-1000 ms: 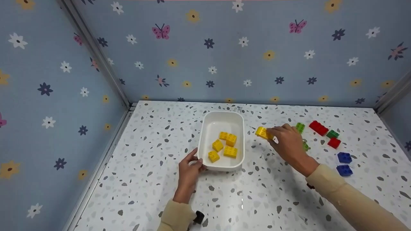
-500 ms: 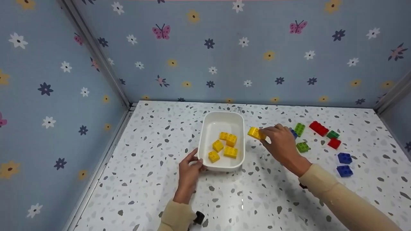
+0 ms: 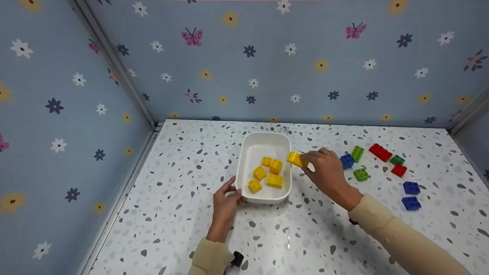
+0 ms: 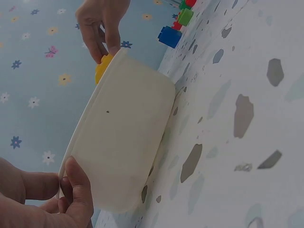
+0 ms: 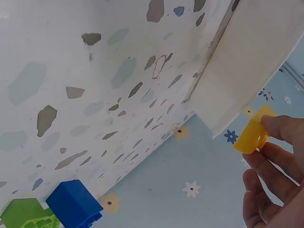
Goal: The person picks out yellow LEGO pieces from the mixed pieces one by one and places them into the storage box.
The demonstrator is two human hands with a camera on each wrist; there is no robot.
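A white plastic bin (image 3: 263, 140) stands mid-table with several yellow toy bricks (image 3: 275, 180) lying inside. At its near left corner my left hand (image 3: 224, 202) grips the rim between thumb and fingers, as the left wrist view also shows. My right hand (image 3: 324, 170) pinches another yellow brick (image 3: 294, 158) with a curved side, held in the air at the bin's right rim. In the right wrist view, thumb and fingertips hold this yellow brick (image 5: 249, 135) close to the bin wall (image 5: 247, 66).
Right of the bin lie loose bricks on the speckled table (image 3: 183, 160): blue (image 3: 347, 161), light green (image 3: 361, 174), red (image 3: 380, 152), dark green (image 3: 397, 159) and more blue (image 3: 411, 203). A flowered wall (image 3: 267, 68) closes the back.
My right hand has moved left with the yellow brick, from over the table to the bin's right rim, uncovering a blue and a light green brick. The left hand stays put.
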